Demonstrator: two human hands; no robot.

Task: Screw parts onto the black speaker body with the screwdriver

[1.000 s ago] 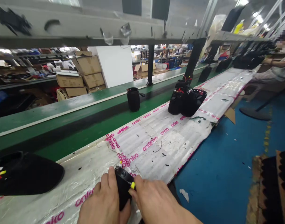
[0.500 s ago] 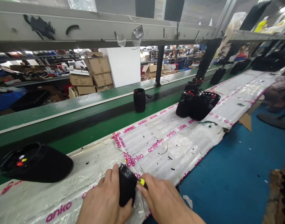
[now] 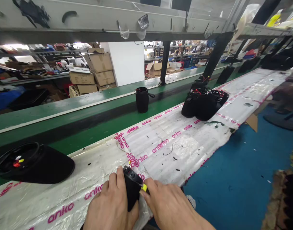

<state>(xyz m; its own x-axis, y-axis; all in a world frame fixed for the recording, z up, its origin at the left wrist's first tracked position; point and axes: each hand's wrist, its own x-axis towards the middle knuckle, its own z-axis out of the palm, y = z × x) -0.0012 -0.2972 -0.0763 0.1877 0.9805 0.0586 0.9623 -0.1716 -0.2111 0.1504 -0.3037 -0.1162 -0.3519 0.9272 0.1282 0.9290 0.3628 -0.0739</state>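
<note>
Factory line here, long workbench [image 3: 165,143] wrapped in silvery plastic with pink anko tape, running next to a green conveyor belt [image 3: 88,119]. Down at the near edge, the left hand [image 3: 110,207] is wrapped around a small black part [image 3: 131,188], thumb up along its side, holding it upright on the bench. The right hand [image 3: 170,207] is pinched shut on a little yellow-tipped tool [image 3: 144,188] pressed against the part's right side. One black speaker shell [image 3: 33,163] lies on its side to the left, another black cylinder [image 3: 142,99] stands on the belt, and a cluster of wired shells [image 3: 204,105] sits further along.
</note>
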